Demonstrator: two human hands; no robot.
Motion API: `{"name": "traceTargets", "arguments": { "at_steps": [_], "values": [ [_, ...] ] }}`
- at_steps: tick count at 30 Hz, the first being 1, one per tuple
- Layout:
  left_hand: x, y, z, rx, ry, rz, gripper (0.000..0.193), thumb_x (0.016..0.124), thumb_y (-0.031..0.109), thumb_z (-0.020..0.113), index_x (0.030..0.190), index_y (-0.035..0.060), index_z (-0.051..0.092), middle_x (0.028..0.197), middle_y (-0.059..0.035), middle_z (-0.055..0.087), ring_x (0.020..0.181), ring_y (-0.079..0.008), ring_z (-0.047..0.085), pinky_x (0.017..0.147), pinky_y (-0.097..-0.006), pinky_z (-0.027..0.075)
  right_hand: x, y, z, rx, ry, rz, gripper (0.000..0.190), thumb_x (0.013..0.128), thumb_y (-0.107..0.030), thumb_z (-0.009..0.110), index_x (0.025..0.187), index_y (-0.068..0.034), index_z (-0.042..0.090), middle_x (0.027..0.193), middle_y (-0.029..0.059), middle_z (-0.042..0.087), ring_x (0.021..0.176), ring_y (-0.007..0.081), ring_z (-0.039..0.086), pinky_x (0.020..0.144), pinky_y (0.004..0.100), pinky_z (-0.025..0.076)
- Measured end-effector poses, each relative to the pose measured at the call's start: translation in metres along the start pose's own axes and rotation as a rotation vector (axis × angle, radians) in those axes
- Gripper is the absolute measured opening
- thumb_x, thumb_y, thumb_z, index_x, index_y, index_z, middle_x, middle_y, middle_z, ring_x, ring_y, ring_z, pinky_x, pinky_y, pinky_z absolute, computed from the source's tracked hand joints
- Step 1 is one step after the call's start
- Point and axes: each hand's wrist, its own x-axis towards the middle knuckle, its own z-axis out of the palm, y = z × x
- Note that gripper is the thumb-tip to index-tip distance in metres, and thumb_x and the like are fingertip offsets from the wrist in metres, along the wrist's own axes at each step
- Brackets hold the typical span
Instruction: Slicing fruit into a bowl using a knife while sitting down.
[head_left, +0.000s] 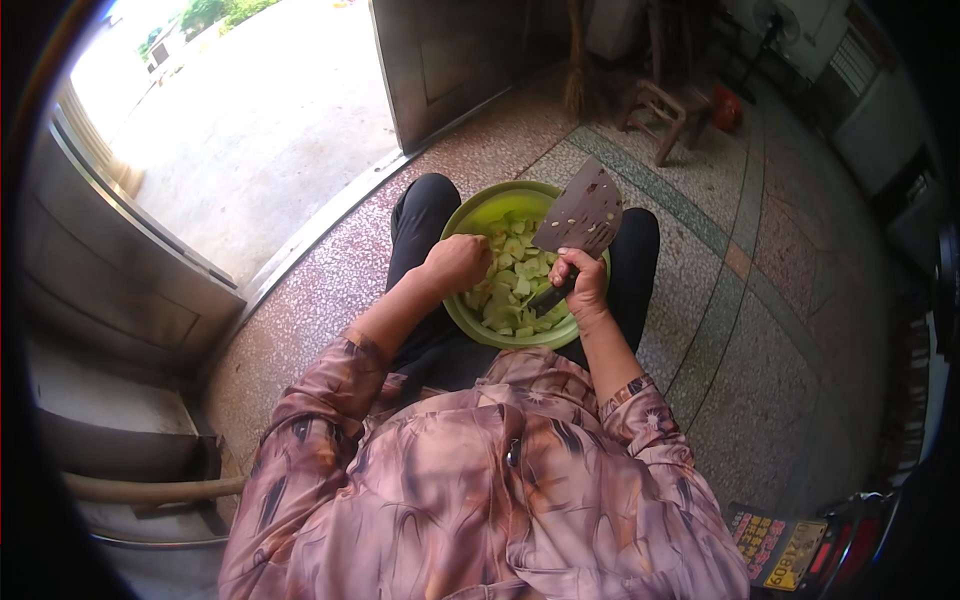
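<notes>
A green plastic basin rests in my lap between my knees. Inside it lie many pale green vegetable slices. My right hand grips the dark handle of a cleaver. Its broad blade points up and away over the basin's right rim, with small pale bits and dark spots on its face. My left hand is at the basin's left side with its fingers curled in; the inside of that hand is hidden, so whether it holds anything does not show.
An open doorway is at the left, with a metal door beyond my knees. Further back are a broom, a wooden stool and a standing fan. A vehicle's rear end with a plate is at lower right, on a terrazzo floor.
</notes>
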Motion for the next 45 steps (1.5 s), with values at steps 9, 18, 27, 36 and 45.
{"name": "traceTargets", "arguments": {
  "at_steps": [9,18,27,36,45],
  "values": [
    [0.01,0.036,0.002,0.549,-0.395,-0.065,0.046,0.069,0.034,0.067,0.107,0.0071,0.068,0.111,-0.0111,0.066,0.106,-0.0234,0.062,0.089,-0.0332,0.048,-0.021,-0.004,0.006,-0.148,0.067,-0.196,0.008,0.074,-0.006,0.06,0.068,-0.004,0.056,0.052,0.0037,0.05,0.042,0.0144,0.047,0.042,0.0278,0.04],
    [-0.016,0.015,0.012,0.331,-0.287,0.055,0.036,0.07,0.029,0.065,0.094,0.003,0.067,0.084,-0.0156,0.067,0.082,-0.0293,0.067,0.07,-0.0394,0.052,-0.018,0.0,0.002,-0.163,0.115,-0.341,0.005,0.078,-0.003,0.057,0.074,-0.005,0.054,0.054,0.0024,0.048,0.043,0.0131,0.046,0.044,0.028,0.041],
    [-0.024,0.004,0.011,-1.138,0.082,-0.224,0.026,0.094,0.013,0.05,0.116,-0.0004,0.045,0.108,-0.0153,0.06,0.075,-0.0252,0.069,0.048,-0.029,0.054,-0.03,-0.002,0.019,-0.457,-0.005,-0.571,0.011,0.088,-0.007,0.057,0.082,-0.001,0.064,0.065,-0.0003,0.059,0.054,0.0085,0.054,0.051,0.0261,0.043],
    [-0.023,0.002,0.064,-0.749,0.634,0.153,0.023,0.077,-0.004,0.066,0.1,-0.0013,0.062,0.09,-0.0062,0.068,0.082,-0.0095,0.063,0.07,-0.0255,0.051,-0.034,0.003,0.014,-1.339,-0.221,-1.045,0.045,0.065,-0.014,0.056,0.108,-0.006,0.065,0.082,0.0118,0.065,0.071,0.03,0.062,0.068,0.0393,0.049],
    [-0.023,-0.003,0.048,-0.327,0.778,0.288,0.019,0.076,-0.001,0.063,0.095,0.002,0.061,0.092,-0.0115,0.061,0.076,-0.0274,0.064,0.065,-0.0323,0.052,-0.036,0.008,0.019,-1.229,-0.181,-0.922,0.035,0.07,-0.003,0.057,0.104,-0.005,0.066,0.09,0.0148,0.068,0.08,0.0311,0.067,0.071,0.037,0.053]
  ]
}}
